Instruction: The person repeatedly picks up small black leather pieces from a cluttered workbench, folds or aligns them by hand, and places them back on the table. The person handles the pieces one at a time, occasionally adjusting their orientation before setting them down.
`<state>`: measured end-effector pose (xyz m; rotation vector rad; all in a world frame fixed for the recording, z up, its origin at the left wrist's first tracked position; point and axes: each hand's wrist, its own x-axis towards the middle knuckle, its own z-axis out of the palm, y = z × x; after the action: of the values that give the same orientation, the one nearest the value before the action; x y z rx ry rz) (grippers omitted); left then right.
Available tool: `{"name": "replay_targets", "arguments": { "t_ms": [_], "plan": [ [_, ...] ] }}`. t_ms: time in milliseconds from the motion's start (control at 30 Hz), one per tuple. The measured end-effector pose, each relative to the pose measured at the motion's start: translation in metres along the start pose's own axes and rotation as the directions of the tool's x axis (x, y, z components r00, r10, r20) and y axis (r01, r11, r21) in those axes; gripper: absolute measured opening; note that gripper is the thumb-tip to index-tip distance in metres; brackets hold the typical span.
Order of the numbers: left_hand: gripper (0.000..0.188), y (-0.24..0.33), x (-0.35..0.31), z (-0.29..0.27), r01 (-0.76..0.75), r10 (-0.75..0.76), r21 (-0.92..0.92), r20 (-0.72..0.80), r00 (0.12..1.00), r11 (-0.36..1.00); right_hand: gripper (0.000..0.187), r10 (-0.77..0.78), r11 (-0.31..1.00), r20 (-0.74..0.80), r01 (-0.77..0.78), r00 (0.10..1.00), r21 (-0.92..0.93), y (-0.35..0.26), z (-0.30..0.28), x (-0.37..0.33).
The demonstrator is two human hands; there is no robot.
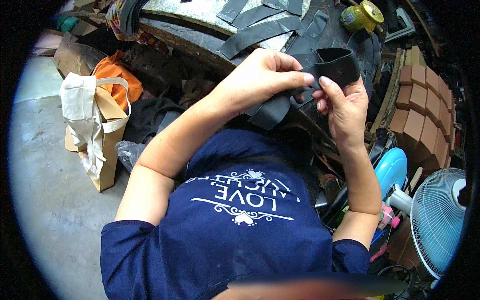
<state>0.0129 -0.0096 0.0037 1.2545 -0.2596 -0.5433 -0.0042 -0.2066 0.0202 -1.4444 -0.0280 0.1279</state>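
Observation:
Between my two hands, in front of my chest, is a black strip [336, 67] that looks like leather, bent round into a loop. The thumb and fingers of my left hand [267, 75] pinch it from the left. On the other side, my right hand [345, 107] grips the loop, its thumb close to my left thumb. A broad black end [270, 112] hangs below my left hand; whether it belongs to the same strip I cannot tell. Several flat black strips [265, 36], some with pale marks, lie just beyond on the workbench.
The strips lie partly on a pale slab [187, 11]. A yellow-green jar [364, 17] stands at the far right. Brown blocks [425, 107] are stacked on the right, above a fan [440, 220]. At left, a white cloth bag [82, 100] drapes over a cardboard box [106, 162] on the floor.

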Motion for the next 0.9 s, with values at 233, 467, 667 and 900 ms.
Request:
{"name": "replay_targets", "arguments": {
  "t_ms": [233, 467, 667, 900],
  "plan": [
    [0.023, 0.0, 0.002, 0.008, -0.134, 0.136, 0.041, -0.038, 0.99, 0.99, 0.042, 0.058, 0.995, 0.045, -0.054, 0.997, -0.079, -0.009, -0.003, 0.001],
    [0.019, 0.004, 0.004, 0.014, -0.103, 0.115, 0.246, -0.038, 0.993, 0.964, 0.05, 0.083, 0.994, 0.067, -0.087, 0.994, 0.06, -0.02, -0.004, -0.004],
    [0.012, 0.009, 0.006, 0.017, 0.039, 0.021, -0.311, 0.19, 0.982, 0.949, 0.047, 0.15, 0.959, 0.143, -0.18, 0.978, 0.22, -0.03, -0.005, -0.008],
    [0.017, 0.041, -0.002, 0.01, 0.037, -0.03, -0.045, 0.146, 0.989, 0.998, 0.016, 0.255, 0.961, 0.144, -0.267, 0.956, 0.068, -0.019, -0.02, -0.003]
  ]
}}
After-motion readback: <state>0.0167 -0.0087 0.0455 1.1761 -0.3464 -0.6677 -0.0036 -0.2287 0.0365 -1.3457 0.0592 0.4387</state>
